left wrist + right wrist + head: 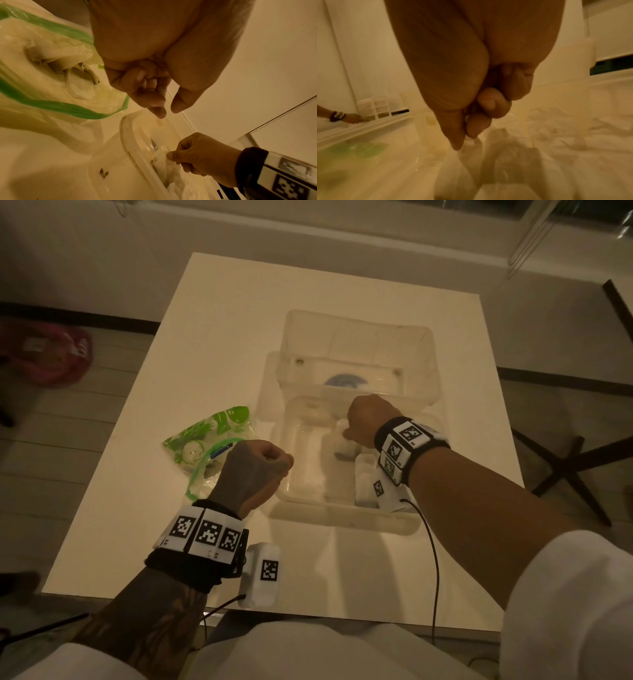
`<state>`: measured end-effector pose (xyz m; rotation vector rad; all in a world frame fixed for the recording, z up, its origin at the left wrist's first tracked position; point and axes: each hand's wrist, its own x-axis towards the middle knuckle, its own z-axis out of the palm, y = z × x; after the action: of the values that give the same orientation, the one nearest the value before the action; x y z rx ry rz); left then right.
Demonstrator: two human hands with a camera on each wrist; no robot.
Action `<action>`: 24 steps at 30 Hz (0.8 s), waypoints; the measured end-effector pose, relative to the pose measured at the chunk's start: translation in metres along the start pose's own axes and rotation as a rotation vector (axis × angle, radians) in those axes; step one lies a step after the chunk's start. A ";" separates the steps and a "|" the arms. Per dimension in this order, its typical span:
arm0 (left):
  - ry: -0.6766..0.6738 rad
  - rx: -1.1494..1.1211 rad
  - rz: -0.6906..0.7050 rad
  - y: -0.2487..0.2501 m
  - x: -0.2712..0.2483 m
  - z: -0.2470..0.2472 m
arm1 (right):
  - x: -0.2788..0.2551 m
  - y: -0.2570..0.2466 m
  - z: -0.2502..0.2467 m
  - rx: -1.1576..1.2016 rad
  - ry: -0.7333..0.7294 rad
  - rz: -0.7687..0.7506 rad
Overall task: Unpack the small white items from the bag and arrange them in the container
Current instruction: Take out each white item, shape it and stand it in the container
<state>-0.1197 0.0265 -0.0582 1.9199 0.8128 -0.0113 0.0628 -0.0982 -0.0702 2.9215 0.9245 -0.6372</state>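
Observation:
A clear plastic container (278, 446) lies open on the white table (212, 320). My right hand (346, 435) is inside it, thumb and forefinger pinching the top of a small white crumpled item (345, 449). The right wrist view shows that pinch (465, 139) on the white item (471, 155), and more white items (573, 135) lie to its right. The green-printed zip bag (209, 440) lies open left of the container, with white items (34, 75) inside. My left hand (267, 462) hovers between bag and container rim, curled into a fist and holding nothing (165, 110).
A taller clear tub (359, 350) with a blue round mark stands just behind the container. A red bag (44, 350) is on the floor at left, dark furniture legs (568, 460) at right. Another person's hand (349, 119) shows far left by a white rack.

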 end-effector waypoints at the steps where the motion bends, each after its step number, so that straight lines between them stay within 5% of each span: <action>1: 0.023 0.008 0.003 -0.002 -0.001 0.000 | 0.000 -0.002 0.000 0.020 -0.034 -0.011; 5: 0.087 0.038 0.002 -0.011 -0.001 0.001 | -0.003 -0.005 0.000 0.036 -0.166 -0.009; 11: 0.231 0.150 -0.015 -0.027 0.003 0.000 | -0.007 0.001 -0.009 0.143 -0.134 -0.004; 17: 0.185 0.460 -0.157 -0.050 0.020 -0.002 | -0.025 0.007 -0.016 0.341 -0.023 -0.004; 20: 0.268 0.516 -0.098 -0.065 0.027 0.000 | -0.031 0.007 -0.013 0.349 -0.034 -0.007; 24: 0.184 0.603 -0.118 -0.074 0.039 -0.003 | -0.038 0.007 -0.008 0.346 -0.045 -0.011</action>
<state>-0.1303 0.0696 -0.1291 2.4584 1.1386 -0.1711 0.0417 -0.1234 -0.0489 3.1816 0.9073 -0.9482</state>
